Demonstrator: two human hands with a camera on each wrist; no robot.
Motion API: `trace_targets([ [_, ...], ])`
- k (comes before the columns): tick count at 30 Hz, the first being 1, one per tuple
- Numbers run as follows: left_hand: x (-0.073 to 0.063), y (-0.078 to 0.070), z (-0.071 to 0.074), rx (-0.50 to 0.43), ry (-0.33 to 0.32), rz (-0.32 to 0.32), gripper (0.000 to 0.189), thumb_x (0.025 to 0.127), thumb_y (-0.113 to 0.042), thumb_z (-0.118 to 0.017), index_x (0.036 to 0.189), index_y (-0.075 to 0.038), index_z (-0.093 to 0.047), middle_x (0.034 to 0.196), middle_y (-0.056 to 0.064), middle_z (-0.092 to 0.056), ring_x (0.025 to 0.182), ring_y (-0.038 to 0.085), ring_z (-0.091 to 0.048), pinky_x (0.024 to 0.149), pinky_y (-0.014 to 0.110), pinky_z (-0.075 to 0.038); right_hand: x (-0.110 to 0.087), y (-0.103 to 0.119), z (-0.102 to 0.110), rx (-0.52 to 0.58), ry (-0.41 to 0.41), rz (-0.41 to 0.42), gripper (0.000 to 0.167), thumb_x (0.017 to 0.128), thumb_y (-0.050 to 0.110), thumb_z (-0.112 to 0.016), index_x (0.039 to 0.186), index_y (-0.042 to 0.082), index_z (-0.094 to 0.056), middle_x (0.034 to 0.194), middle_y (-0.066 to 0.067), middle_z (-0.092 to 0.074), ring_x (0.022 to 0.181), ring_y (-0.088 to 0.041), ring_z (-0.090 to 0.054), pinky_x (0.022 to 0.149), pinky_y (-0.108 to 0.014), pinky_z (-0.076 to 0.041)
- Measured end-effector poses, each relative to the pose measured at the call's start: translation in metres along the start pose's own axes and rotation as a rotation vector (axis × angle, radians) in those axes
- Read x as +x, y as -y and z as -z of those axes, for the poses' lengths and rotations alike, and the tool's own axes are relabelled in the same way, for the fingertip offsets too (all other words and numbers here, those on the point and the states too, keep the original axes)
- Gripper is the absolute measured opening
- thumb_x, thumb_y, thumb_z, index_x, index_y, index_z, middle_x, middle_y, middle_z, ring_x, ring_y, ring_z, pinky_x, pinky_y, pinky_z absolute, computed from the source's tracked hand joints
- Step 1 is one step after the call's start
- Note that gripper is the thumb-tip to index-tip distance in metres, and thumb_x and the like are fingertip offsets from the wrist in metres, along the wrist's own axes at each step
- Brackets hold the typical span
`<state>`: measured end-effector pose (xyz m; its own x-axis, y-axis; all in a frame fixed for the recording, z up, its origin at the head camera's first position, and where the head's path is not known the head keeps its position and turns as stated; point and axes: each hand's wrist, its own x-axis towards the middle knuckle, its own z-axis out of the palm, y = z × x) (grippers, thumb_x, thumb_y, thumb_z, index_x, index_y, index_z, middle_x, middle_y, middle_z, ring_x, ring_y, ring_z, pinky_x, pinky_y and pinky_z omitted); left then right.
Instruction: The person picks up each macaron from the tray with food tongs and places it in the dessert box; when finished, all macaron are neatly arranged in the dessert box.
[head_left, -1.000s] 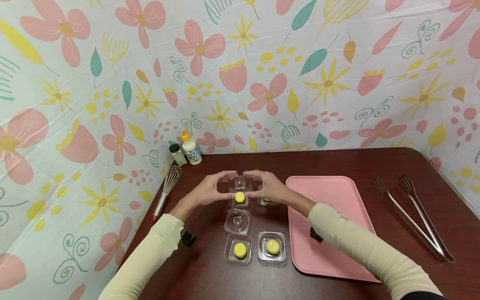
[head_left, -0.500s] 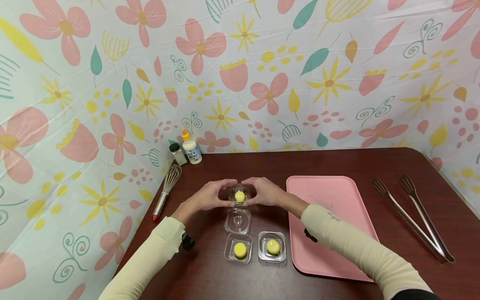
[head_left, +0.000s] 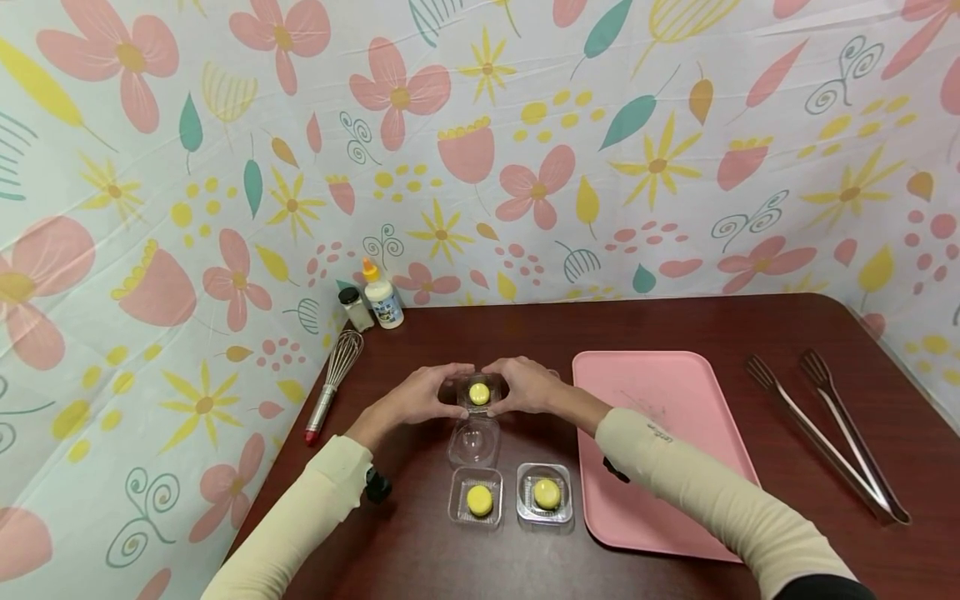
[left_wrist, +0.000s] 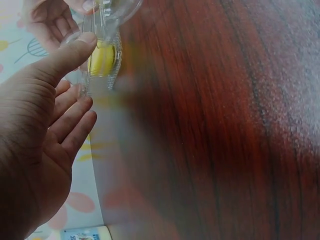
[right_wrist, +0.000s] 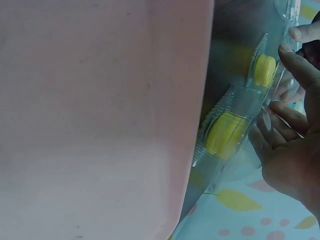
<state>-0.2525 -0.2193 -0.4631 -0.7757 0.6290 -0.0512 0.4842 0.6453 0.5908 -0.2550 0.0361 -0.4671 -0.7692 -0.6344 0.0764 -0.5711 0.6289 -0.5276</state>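
Both hands grip a square clear plastic container [head_left: 480, 408] with a yellow macaron [head_left: 479, 393] inside, its domed lid lying over the base. My left hand [head_left: 427, 393] holds the left side, thumb in front and fingers behind; in the left wrist view its thumb lies on the rim beside the macaron [left_wrist: 102, 60]. My right hand [head_left: 528, 386] holds the right side the same way. Another container with a macaron [right_wrist: 225, 135] stands beside the right hand in the right wrist view, mostly hidden by that hand in the head view.
Nearer stands an open container, its domed lid [head_left: 474, 442] behind a base with a macaron [head_left: 480, 501]. To its right is a covered container [head_left: 544, 494]. A pink tray [head_left: 660, 467], tongs [head_left: 832, 442], whisk [head_left: 335, 383], glue bottle [head_left: 384, 300] and black-capped jar [head_left: 356, 309] surround them.
Both hands have come down and nearer, folding the raised lid over the base with the macaron. In the last half second the hands have barely moved.
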Motion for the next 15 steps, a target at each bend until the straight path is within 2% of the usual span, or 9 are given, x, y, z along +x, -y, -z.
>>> trace_targets([
  [10,0.0018,0.0043,-0.0034,0.023,0.032,0.038,0.078,0.091,-0.024,-0.088,0.157,-0.008,-0.051,0.155,0.008,-0.056,0.134,0.025,-0.061,0.109,0.040,-0.052,0.0039,0.0018,-0.0051,-0.029,-0.012,-0.004,0.065,0.075,0.031,-0.100,0.129,0.006,-0.075,0.126,-0.007,-0.075,0.114,-0.023,-0.071,0.095,-0.041,-0.058],
  [15,0.0015,0.0053,-0.0031,0.028,0.032,0.041,0.079,0.092,-0.023,-0.087,0.159,-0.007,-0.048,0.157,0.008,-0.055,0.135,0.028,-0.060,0.109,0.042,-0.052,0.0045,0.0030,-0.0056,-0.070,-0.022,-0.006,0.069,0.075,0.035,-0.099,0.131,0.006,-0.074,0.129,-0.008,-0.074,0.117,-0.025,-0.070,0.096,-0.042,-0.057],
])
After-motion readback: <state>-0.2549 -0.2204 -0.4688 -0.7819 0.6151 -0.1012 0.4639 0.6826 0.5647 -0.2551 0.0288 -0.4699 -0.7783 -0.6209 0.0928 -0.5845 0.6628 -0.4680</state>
